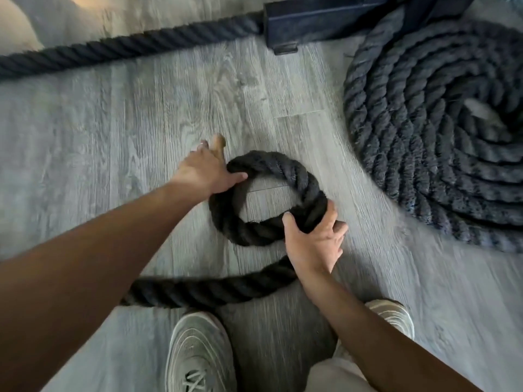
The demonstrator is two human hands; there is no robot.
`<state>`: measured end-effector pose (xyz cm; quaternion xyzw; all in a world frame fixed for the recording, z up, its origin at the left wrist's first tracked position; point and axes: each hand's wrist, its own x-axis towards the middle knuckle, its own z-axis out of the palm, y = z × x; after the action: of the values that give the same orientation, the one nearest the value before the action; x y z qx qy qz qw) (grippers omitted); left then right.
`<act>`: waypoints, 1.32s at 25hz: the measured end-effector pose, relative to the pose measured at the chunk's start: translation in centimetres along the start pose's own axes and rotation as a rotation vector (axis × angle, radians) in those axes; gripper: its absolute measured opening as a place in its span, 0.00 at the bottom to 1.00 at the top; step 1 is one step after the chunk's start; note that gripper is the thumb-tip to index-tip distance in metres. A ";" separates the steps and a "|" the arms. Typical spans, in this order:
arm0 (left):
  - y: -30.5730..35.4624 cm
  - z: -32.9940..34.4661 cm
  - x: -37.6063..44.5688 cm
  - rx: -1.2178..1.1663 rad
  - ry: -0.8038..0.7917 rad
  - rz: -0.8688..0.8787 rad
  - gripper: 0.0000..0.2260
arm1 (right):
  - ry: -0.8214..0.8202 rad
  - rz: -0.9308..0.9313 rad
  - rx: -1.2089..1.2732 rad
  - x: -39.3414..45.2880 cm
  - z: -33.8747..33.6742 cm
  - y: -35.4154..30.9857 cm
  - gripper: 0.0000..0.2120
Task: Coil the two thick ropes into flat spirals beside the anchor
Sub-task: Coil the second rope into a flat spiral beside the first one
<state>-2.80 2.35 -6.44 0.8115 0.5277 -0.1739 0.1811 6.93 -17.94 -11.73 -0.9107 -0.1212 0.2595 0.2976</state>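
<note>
Sneakers (201, 355) below, my left hand (208, 172) and right hand (314, 241) grip the second rope (271, 199), first loop formed; next, wrap its tail clockwise from six o'clock.

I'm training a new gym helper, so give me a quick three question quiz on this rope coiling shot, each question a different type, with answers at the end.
1. True or false: the finished coil lies on the floor to the right of the small loop.
2. Which hand grips the small loop where the rope crosses itself? A) left hand B) right hand C) neither
3. Fill in: the straight stretch of rope at the top runs toward the dark ______.

Key: 1 true; 2 B; 3 anchor.
</note>
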 end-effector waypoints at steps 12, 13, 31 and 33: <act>-2.2 5.4 -6.7 -0.431 -0.080 -0.234 0.22 | -0.404 -0.346 -0.178 8.5 -3.3 -7.0 0.50; -2.2 5.9 -7.4 -0.410 -0.076 -0.230 0.24 | -0.387 -0.427 -0.210 8.3 -3.4 -7.1 0.48; -1.1 3.8 -1.7 0.195 0.175 0.503 0.29 | -0.113 -0.276 -0.438 -0.1 -0.9 -0.9 0.57; -1.7 3.7 -2.4 0.145 0.184 0.432 0.28 | -0.196 -0.413 -0.527 2.3 -1.7 -1.8 0.57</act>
<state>-5.59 -0.67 -8.72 0.9289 0.3421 -0.0941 0.1064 9.66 -16.43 -10.44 -0.8832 -0.3939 0.2397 0.0853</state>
